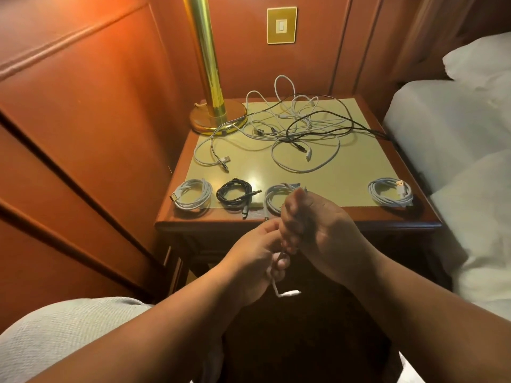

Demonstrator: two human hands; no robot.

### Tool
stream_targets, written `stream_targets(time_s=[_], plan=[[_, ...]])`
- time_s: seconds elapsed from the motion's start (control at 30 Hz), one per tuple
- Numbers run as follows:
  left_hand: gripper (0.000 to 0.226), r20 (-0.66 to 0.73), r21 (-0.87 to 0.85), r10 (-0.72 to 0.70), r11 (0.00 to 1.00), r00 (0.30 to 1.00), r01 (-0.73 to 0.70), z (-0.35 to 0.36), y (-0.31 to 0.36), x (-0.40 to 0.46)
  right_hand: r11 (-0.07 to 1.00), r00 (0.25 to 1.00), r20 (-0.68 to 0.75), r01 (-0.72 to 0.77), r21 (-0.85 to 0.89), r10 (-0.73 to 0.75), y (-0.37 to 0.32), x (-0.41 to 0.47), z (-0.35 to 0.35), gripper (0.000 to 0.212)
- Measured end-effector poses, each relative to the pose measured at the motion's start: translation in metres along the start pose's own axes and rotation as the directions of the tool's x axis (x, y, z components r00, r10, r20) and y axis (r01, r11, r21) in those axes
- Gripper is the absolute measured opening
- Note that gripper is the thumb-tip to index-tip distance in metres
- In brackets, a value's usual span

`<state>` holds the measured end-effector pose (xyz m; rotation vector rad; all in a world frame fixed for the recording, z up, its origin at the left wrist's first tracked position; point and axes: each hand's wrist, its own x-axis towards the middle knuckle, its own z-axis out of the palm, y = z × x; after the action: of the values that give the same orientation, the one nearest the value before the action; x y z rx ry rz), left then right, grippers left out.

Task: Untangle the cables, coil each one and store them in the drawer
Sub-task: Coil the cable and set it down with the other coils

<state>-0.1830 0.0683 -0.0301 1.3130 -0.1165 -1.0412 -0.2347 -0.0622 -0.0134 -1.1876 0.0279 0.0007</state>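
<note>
Beyond nightstand edge (pixel 298 224): both hands, cable (pixel 279 293).

Warm, dim light — glare on the nightstand top (pixel 279 172), dark shadow beneath, wide-angle bending at the edges

Both forearms are stretched forward and the hands are brought together. The right hand (pixel 312 225) is raised with fingers curled shut around a white cable (pixel 284 293). The left hand (pixel 254 258), just below, pinches the same cable.
</note>
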Motion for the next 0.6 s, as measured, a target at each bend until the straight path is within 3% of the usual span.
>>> stream_targets(time_s=[0.13,0.3,0.43,0.6], plan=[[0.018,-0.018,0.069,0.035,0.997,0.999,-0.034,0.001,-0.002,0.002,0.996,1.000,-0.025,0.011,0.089,-0.009,-0.004,-0.001,-0.008,0.035],[0.019,0.002,0.132,0.029,0.991,1.000,-0.029,0.002,-0.003,0.001,0.990,0.999,-0.047,-0.025,-0.142,0.019,0.003,0.001,-0.014,0.040],[0.027,0.018,0.012,0.044,0.999,0.999,-0.044,-0.001,0.000,0.002,0.999,0.996,-0.080,-0.032,0.005,0.032,-0.003,0.003,-0.015,0.040],[0.017,-0.021,-0.032,0.079,0.996,0.997,-0.080,-0.007,0.001,0.006,0.963,0.985,-0.158,-0.018,0.270,0.063,-0.005,0.006,-0.017,0.054]])
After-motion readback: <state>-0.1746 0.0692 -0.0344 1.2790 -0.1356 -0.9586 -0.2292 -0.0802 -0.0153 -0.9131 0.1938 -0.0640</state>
